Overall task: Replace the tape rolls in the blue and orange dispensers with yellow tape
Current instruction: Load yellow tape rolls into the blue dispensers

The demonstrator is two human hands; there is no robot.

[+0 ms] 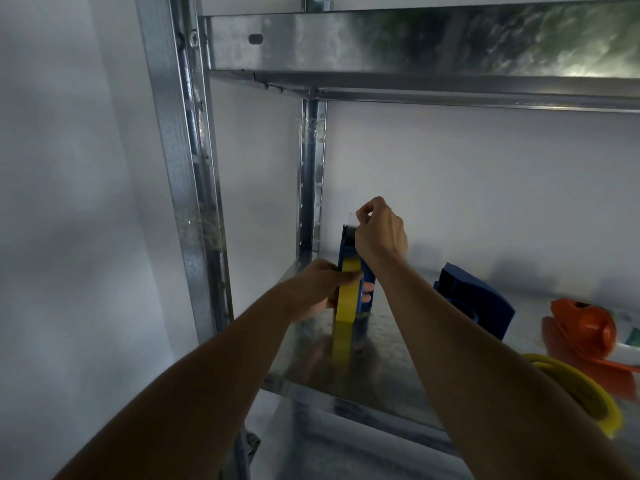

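gripping blue dispenser (360,271) and yellow tape (347,292)

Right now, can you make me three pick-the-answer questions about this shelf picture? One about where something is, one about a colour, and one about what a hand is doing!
1. Where is the orange dispenser?
A. on the metal shelf, far right
B. on the floor
C. in the left hand

2. What colour is the tape roll in the held blue dispenser?
A. red
B. yellow
C. green

3. What is the right hand doing?
A. lying flat on the shelf
B. hanging loose
C. pinching something at the dispenser's top end

Answers:
1 A: it lies on the shelf at the right, past another blue piece.
2 B: the roll's edge is bright yellow.
3 C: its fingertips are pinched together there, while the left hand grips the roll and dispenser.
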